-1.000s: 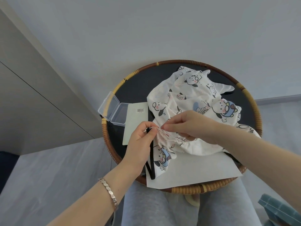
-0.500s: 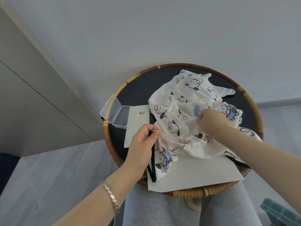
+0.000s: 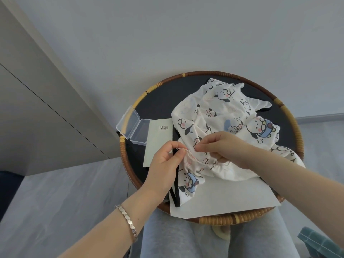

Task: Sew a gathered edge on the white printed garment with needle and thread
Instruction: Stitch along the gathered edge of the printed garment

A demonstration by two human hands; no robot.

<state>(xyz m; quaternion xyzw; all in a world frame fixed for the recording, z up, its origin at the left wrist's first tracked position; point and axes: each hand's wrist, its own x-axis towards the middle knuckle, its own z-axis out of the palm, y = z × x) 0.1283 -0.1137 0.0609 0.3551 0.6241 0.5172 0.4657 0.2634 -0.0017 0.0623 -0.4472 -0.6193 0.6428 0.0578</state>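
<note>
Left hand (image 3: 164,162) pinches the garment (image 3: 223,116) at its gathered edge; right hand (image 3: 225,148), just beside, seems to pinch it too (needle too fine); cloth reaches the tray (image 3: 214,219) rim

Two hands (image 3: 163,164) (image 3: 225,148), one garment (image 3: 219,116), one clear box (image 3: 133,127), two white sheets (image 3: 158,140) (image 3: 223,198).

Garment (image 3: 223,116) on tray's (image 3: 214,73) right half.
A box (image 3: 134,127) at the left rim, card (image 3: 158,140) just right of it; paper (image 3: 223,200) at the near edge, partly under the garment.
</note>
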